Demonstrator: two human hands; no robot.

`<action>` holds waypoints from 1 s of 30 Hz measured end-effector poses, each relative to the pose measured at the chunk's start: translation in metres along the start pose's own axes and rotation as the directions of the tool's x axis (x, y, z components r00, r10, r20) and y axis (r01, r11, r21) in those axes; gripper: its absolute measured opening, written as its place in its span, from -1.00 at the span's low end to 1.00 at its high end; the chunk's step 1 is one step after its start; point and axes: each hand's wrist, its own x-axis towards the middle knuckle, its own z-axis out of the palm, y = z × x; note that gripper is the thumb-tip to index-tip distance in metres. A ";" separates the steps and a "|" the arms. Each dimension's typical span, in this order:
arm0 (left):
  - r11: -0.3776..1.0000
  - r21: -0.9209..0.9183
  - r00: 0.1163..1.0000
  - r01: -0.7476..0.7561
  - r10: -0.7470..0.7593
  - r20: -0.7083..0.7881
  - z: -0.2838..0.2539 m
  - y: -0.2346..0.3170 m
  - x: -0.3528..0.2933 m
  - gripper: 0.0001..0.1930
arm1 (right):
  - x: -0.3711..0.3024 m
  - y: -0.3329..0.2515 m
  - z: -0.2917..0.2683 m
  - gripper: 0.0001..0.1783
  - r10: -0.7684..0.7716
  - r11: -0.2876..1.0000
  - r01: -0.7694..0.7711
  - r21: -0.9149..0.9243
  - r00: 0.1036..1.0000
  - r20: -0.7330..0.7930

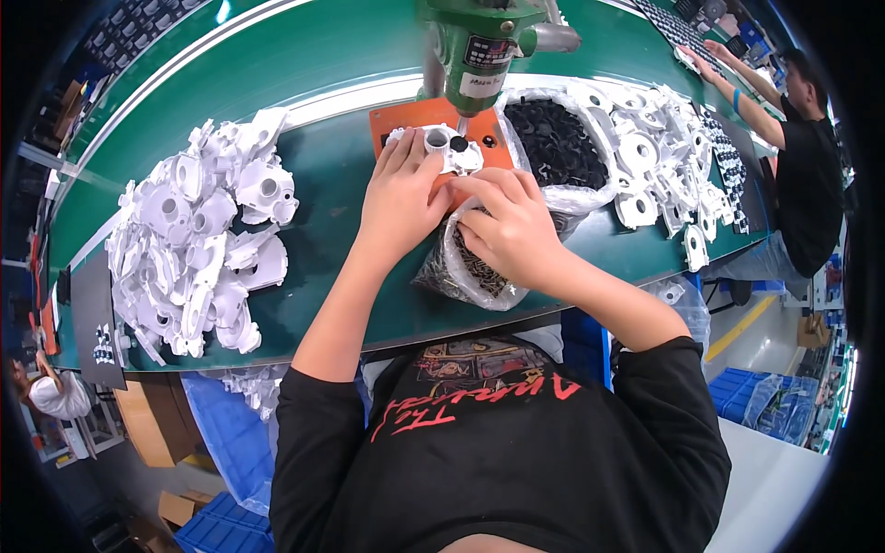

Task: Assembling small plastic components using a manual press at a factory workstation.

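Note:
A white plastic housing (466,158) with a round tubular opening and a black round piece sits on an orange fixture plate (392,120). My left hand (402,194) steadies the housing, its fingers together over the left side and the thumb along the near edge. Just right of it, my right hand (513,219) is closed, with bent fingers close to the housing's near edge; whatever they pinch is too small to make out. Below that hand stands a clear plastic bag of screws (475,272). Over the housing hangs the spindle of a green machine head (479,55).
A large heap of white housings (189,240) covers the bench's left side. To the right are a bag of black plastic pieces (558,138) and a pile of white parts (645,152). A co-worker (807,175) reaches over the bench at far right. Blue crates (756,396) stand below.

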 end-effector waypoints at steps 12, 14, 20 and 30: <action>1.000 -0.027 1.000 0.007 -0.007 0.023 0.002 -0.001 0.002 -0.58 | 0.004 0.001 0.003 -0.87 -0.050 0.998 0.049 -0.033 0.998 -0.023; 1.000 -0.017 1.000 0.003 -0.003 0.015 0.001 -0.002 0.000 -0.58 | 0.002 0.002 -0.004 -0.87 -0.040 0.999 0.040 0.015 0.999 -0.017; 1.000 -0.011 1.000 0.026 -0.026 0.006 0.000 -0.002 -0.002 -0.62 | 0.016 0.034 -0.036 -0.89 0.212 0.863 -0.289 0.415 0.952 0.222; 0.999 -0.049 1.000 0.017 -0.017 -0.004 0.000 -0.001 0.001 -0.68 | 0.045 0.098 0.003 -0.77 0.476 0.624 -0.611 0.488 0.792 0.383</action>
